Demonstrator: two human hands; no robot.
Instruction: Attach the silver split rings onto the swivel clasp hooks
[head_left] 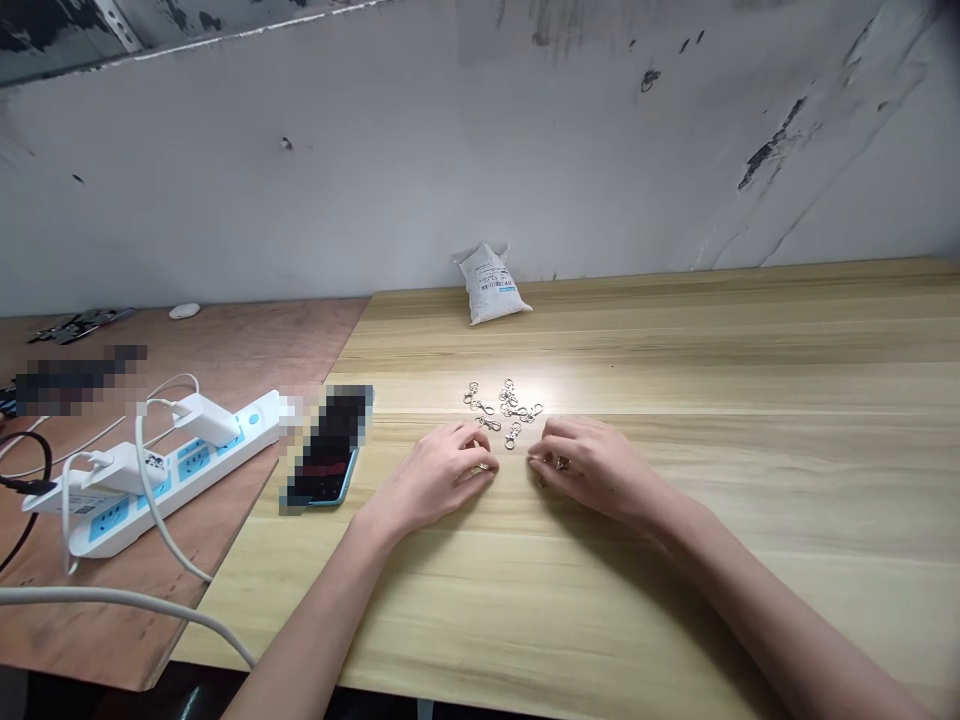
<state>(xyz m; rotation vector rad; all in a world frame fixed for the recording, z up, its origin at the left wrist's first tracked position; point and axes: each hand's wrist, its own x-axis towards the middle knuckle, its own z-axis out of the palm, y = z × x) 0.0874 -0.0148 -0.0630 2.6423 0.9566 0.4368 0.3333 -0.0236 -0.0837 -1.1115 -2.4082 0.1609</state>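
Observation:
Several small metal swivel lobster clasps (513, 410) lie loosely grouped on the light wooden table, just beyond my hands. My left hand (439, 475) rests to the near left of them, its fingers curled inward and a tiny glint showing between thumb and fingers. To the near right, my right hand (592, 465) has its thumb and fingers closed around a small metal clasp (561, 463), partly hidden by the fingers. A narrow gap separates the two hands' fingertips.
A white printed plastic packet (493, 285) stands near the wall. Left of my left hand lies a phone (330, 460), partly blurred. On the lower reddish board (247, 530) sits a white power strip (180, 480) with chargers and cables. One cable (135, 598) runs toward my left forearm.

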